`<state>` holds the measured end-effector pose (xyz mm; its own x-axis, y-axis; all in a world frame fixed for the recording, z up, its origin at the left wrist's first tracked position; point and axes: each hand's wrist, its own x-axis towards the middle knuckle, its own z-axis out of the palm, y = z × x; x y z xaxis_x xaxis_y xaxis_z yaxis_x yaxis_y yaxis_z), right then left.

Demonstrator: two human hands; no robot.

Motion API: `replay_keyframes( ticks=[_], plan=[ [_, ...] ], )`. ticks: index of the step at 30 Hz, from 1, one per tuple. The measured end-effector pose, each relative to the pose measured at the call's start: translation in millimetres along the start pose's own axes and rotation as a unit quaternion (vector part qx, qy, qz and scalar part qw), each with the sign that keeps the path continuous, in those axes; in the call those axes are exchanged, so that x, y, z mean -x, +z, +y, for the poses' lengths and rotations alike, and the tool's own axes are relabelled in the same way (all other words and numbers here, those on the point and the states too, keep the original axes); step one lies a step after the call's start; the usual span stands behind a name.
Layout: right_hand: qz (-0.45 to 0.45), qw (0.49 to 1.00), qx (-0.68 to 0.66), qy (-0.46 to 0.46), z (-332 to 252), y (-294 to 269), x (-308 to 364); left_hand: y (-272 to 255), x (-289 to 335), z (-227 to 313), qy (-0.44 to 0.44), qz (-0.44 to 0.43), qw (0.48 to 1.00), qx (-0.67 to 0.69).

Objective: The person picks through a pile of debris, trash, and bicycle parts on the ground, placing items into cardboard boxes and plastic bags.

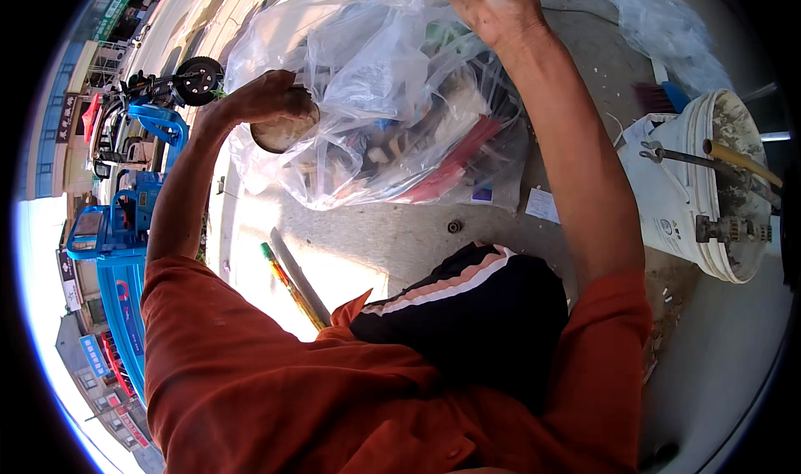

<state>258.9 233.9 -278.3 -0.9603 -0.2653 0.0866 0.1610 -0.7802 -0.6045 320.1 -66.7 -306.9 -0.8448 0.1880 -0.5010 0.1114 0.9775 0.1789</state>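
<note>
Head view, clock directions taken from the picture's centre: a large clear plastic bag [359,86] lies at twelve o'clock on the pavement, spread between the two hands, its long axis running roughly from nine to three. We note that the left hand [271,98], at half past ten, is over the bag's left end, its fingers curled round the rim of a round container [288,132] whose pale inside faces us; whether it holds anything we cannot tell. The right hand [498,7], at one o'clock, meets the film at the bag's upper right; its fingertips pass beyond the upper edge, so we cannot tell how firmly they close. Both hands are at the bag, neither plainly nearer.

Through the film we see mixed loose matter: a red strip [455,163] toward the near right side, pale fragments and a greenish piece. At three o'clock, well apart, a white bucket [667,199] leans with its mouth rightward, holding a wooden handle [738,160] and a metal rod [691,158]; beyond, at two, lies a crumpled plastic sheet [667,32]
</note>
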Motion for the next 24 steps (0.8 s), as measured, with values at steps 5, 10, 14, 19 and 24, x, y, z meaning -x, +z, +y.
replay_keyframes(
  ticks=[5,10,14,19,24],
  plan=[
    [-0.091,0.989,0.107,0.045,95.7,-2.6,-34.9,12.9,-22.8,46.3,0.021,-0.093,0.958,0.272],
    [-0.211,0.670,0.697,0.148,124.7,-92.5,-13.6,10.0,-30.6,20.0,-0.060,-0.157,0.869,0.466],
    [-0.242,0.505,0.779,0.282,62.7,-99.8,-7.8,-16.4,-12.4,-12.7,-0.090,-0.123,0.851,0.503],
    [-0.240,0.445,0.807,0.307,30.3,-98.8,1.4,-39.2,-12.9,-57.6,-0.159,0.003,0.777,0.609],
    [-0.270,0.397,0.804,0.351,44.2,-92.4,18.8,-9.4,-50.3,-61.0,-0.018,0.272,0.657,0.703]
  ],
)
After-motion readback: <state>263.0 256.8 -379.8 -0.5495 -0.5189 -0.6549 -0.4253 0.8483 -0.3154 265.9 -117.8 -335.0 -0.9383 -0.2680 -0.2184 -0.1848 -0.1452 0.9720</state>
